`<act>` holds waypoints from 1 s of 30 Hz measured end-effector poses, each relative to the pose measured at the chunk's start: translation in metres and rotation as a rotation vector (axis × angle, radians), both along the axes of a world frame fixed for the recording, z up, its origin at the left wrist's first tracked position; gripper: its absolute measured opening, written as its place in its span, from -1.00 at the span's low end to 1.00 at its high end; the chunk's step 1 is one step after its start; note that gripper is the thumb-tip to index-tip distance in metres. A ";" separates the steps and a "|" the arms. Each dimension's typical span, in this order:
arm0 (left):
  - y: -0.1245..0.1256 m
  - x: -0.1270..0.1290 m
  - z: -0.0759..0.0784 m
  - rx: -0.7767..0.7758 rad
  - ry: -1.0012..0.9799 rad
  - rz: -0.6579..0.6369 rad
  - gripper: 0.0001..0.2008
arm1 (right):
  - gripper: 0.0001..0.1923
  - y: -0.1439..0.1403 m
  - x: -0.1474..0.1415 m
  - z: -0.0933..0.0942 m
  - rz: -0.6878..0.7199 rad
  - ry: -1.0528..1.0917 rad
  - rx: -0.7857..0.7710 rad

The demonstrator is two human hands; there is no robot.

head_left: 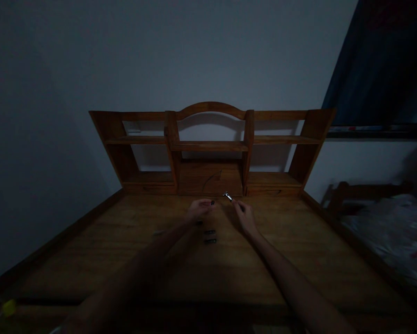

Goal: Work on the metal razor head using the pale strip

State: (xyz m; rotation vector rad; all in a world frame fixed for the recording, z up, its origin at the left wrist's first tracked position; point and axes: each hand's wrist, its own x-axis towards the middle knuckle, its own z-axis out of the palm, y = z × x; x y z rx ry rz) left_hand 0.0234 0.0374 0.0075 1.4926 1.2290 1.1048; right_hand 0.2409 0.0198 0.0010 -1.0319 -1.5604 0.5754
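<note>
Two small things are in my hands: my right hand [245, 214] pinches a small silvery metal piece [227, 195] at its fingertips, held just above the far middle of the brown wooden table [90, 250], while my left hand [198, 208] has its grip closed on a tiny dark piece [212, 202] that peeks out beside the fingers. Just nearer to me, between my forearms, two short dark cylinders [210, 236] lie on the table, one behind the other. Beyond my hands stands a brown wooden shelf unit with an arched top [210, 109] against a pale wall [159, 46]. The light is dim, so finer detail is lost.
</note>
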 end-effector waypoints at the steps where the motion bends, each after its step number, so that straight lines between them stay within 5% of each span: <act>1: 0.004 0.002 -0.004 0.006 -0.044 0.012 -0.44 | -0.51 0.001 0.000 -0.001 0.011 0.000 -0.008; 9: 0.012 0.007 -0.023 -0.026 -0.275 0.017 -0.50 | -0.51 0.003 -0.005 -0.007 0.066 -0.050 -0.093; 21: -0.005 0.011 -0.020 -0.128 -0.669 -0.189 -0.81 | -0.53 -0.001 -0.001 -0.005 0.064 -0.341 -0.032; 30: -0.013 0.012 -0.013 -0.166 -0.797 -0.142 -0.86 | -0.54 -0.008 -0.003 -0.001 0.046 -0.469 0.022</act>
